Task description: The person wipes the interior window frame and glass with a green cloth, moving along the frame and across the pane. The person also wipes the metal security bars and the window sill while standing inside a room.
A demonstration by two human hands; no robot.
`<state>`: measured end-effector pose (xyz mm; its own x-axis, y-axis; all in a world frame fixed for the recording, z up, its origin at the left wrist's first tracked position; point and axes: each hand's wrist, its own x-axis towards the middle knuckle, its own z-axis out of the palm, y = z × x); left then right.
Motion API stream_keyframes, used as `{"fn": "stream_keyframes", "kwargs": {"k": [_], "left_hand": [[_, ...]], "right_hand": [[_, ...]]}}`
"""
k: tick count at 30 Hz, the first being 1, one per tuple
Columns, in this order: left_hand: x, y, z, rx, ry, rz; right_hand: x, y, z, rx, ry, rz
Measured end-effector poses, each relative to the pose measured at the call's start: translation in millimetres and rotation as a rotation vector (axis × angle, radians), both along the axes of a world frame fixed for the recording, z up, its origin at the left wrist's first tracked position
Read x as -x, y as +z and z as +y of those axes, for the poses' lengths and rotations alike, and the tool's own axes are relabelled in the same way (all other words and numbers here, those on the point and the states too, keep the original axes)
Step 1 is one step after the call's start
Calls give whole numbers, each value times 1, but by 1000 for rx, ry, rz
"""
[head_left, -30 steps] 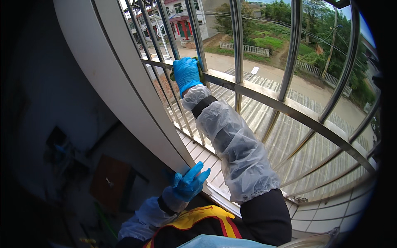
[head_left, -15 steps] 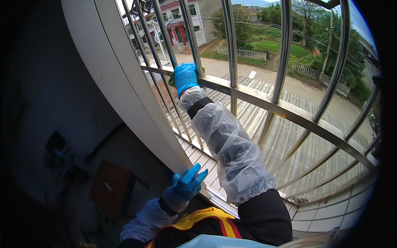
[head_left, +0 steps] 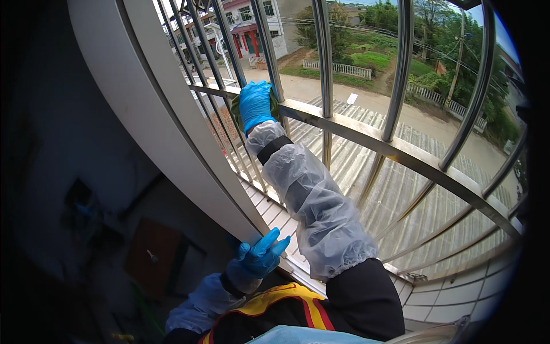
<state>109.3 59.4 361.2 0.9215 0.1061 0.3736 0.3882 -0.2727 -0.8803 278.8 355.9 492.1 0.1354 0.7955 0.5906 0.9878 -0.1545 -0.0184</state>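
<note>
Reaching far out, my right hand (head_left: 255,105) in a blue glove is closed over a dark green cloth (head_left: 274,106). It presses the cloth against the flat metal crossrail (head_left: 309,113) where an upright bar meets it. Only the cloth's edges show at either side of the glove. My left hand (head_left: 261,255), also gloved in blue, is low beside the inner edge of the pale window frame (head_left: 189,166). Its fingers are stretched and partly apart, with nothing seen in them; whether it touches the frame, I cannot tell. Clear plastic sleeve covers (head_left: 321,212) wrap both forearms.
Shiny upright bars (head_left: 399,74) stand across the opening. Below them lie a white tiled ledge (head_left: 275,217) and a corrugated roof (head_left: 424,218). Outside are a road, trees and houses. The dark room to the left holds a brown table (head_left: 153,258).
The view has shifted slightly, with the window frame farther left. My right hand stays on the cloth at the crossrail, its wrist a little lower against the rail. My left hand is nearly unchanged.
</note>
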Motion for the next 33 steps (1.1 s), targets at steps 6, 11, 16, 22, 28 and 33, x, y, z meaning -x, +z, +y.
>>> {"fn": "stream_keyframes", "kwargs": {"k": [6,11,16,22,28,33], "left_hand": [[-6,5,-2,-1,-29,-87],[-18,-17,0,325,-149,-542],[-2,-15,8,-46,36,143],[-2,-1,-3,-25,110,234],[-3,-9,-3,-1958,672,834],[-9,-36,1,-2348,925,991]], "right_hand": [[-3,-89,-66,-491,50,-396],[-14,-175,-127,-42,525,1007],[-6,-167,-139,-314,785,1615],[6,-59,-118,-643,457,312],[-6,30,-12,123,31,311],[-19,16,4,126,186,390]]}}
